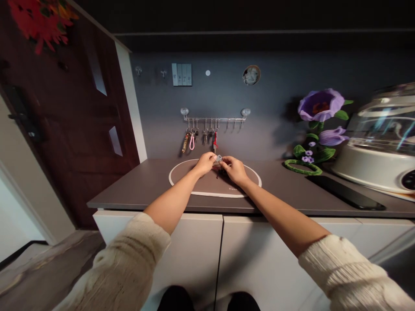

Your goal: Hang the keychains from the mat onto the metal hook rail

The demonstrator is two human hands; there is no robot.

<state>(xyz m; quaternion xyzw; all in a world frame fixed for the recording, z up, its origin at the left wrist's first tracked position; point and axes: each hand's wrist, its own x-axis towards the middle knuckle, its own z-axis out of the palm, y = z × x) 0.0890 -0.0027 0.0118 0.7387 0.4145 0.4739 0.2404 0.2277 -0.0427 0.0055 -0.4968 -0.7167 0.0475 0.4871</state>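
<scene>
My left hand [206, 163] and my right hand [235, 169] meet above the brown oval mat [184, 177] on the counter. Between their fingertips is a small silvery key [218, 158], pinched from both sides. Small dark items show just below it, partly hidden by my fingers; whether they hang from the key or lie on the mat I cannot tell. Behind my hands, a clear hook rail [214, 119] on the wall carries several keys, one with a pink loop [192, 141] and one with a red tag [215, 139].
To the right lies a black phone [345, 192] on the counter [129, 185]. Purple artificial flowers [320, 106] with a green ring base stand behind it, beside a white appliance [379, 160] with a clear cover. A dark red door [71, 108] is at the left.
</scene>
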